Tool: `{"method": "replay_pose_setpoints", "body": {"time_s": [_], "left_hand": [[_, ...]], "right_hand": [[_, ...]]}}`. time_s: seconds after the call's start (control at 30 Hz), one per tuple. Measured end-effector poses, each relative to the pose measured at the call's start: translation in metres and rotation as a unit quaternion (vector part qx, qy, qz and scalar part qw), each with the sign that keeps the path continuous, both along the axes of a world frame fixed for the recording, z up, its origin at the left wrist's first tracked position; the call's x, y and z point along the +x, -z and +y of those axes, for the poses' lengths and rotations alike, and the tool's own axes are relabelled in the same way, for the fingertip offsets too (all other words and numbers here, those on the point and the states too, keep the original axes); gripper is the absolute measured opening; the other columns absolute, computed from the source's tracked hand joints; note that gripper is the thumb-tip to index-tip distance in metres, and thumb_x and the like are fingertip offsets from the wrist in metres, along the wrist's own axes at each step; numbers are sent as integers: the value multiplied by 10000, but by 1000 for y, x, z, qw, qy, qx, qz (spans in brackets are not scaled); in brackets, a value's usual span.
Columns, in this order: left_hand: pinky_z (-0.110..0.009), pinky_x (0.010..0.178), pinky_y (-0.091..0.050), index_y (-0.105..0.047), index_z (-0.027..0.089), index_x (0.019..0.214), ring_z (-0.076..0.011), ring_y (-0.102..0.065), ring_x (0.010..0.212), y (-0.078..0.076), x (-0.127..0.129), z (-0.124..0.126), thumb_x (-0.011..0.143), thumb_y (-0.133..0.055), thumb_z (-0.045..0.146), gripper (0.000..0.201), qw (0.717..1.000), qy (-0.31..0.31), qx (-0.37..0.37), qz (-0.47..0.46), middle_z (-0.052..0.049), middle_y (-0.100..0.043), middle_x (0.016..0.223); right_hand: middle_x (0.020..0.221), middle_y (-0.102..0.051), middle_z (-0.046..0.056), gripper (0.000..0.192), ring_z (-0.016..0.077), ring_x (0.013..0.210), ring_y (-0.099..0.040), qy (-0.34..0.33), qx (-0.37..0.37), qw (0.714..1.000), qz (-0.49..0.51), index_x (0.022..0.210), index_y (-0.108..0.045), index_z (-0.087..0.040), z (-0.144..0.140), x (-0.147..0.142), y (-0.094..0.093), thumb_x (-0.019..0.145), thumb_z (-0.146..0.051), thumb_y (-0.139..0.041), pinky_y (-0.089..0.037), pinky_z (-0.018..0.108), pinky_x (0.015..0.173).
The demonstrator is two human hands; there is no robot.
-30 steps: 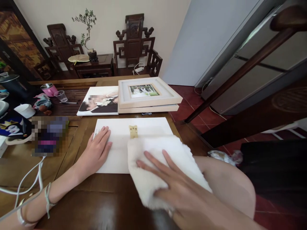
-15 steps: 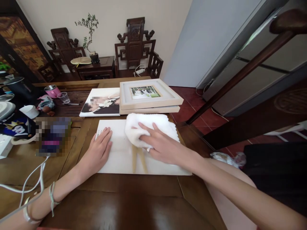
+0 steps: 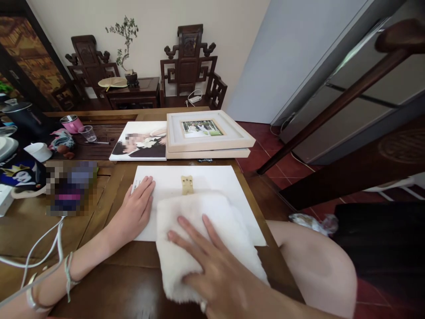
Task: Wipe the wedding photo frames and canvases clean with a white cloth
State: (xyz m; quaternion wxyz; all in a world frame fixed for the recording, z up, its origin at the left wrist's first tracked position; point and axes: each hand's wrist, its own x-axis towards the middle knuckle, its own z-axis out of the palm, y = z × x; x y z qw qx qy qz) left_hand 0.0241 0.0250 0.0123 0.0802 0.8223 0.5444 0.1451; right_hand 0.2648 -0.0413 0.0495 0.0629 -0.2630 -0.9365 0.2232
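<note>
A white rectangular board [image 3: 229, 186] lies flat on the wooden table, with a tan piece [image 3: 187, 184] with small dark dots fixed to its face. My left hand [image 3: 139, 204] rests on the board's left edge, fingers stretched out flat and holding nothing. A fluffy white cloth [image 3: 179, 212] is under my right hand [image 3: 209, 261]. The fingers of that hand press on the cloth from above, and the thumb is tucked by a fold. The cloth covers the lower middle of the board and hangs over its near edge, hiding the lower end of the tan piece.
Two light wooden picture frames [image 3: 237, 141] lie stacked behind the board, beside a photo panel [image 3: 146, 148]. At the left are a phone-like blurred item [image 3: 73, 188], a white cable [image 3: 59, 239], a printed cup [image 3: 20, 177], a pink mug [image 3: 71, 124] and a clear cup [image 3: 88, 133].
My right hand and the cloth have moved toward me, from the upper part of the board to its near edge. The tan piece's top now shows. My left hand has stayed put.
</note>
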Motion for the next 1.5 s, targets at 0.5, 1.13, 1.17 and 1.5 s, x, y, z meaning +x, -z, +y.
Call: {"method": "replay_pose_setpoints", "body": {"time_s": [0.5, 1.13, 1.17, 1.5], "left_hand": [[-489, 1184, -277, -389, 101, 1438, -251, -265, 1469, 1, -4, 4, 1009, -258, 258, 476, 999, -11, 24, -44, -176, -318, 1569], [-478, 1193, -268, -414, 99, 1441, -261, -296, 1456, 3, -5, 5, 1006, -309, 308, 494, 992, -24, 32, -118, -174, -336, 1561], [-467, 1196, -263, -419, 97, 1439, -254, -304, 1454, -1, -3, 4, 1009, -315, 328, 500, 989, -30, 34, -139, -169, -347, 1556], [-432, 1209, -228, -433, 178, 1451, -206, -345, 1435, -15, 0, 3, 1026, -289, 433, 516, 939, -100, 73, -321, -84, -396, 1545]], "right_hand": [[1537, -372, 186, 495, 407, 1462, -144, 99, 80, 988, -84, 1274, -595, -128, 105, -34, -11, 802, -40, -474, -161, 747, 1087], [1557, -353, 133, 452, 363, 1469, -151, 58, 18, 996, -59, 1170, -667, -161, 56, -24, -14, 751, -70, -525, -103, 693, 1132], [1555, -357, 136, 474, 368, 1468, -156, 80, 29, 994, -67, 1202, -651, -153, 65, -30, -14, 759, -57, -510, -117, 699, 1129], [1538, -394, 133, 365, 400, 1459, -178, -87, 67, 993, -33, 1149, -696, -191, 68, -53, -13, 817, -127, -557, -85, 745, 1096]]}}
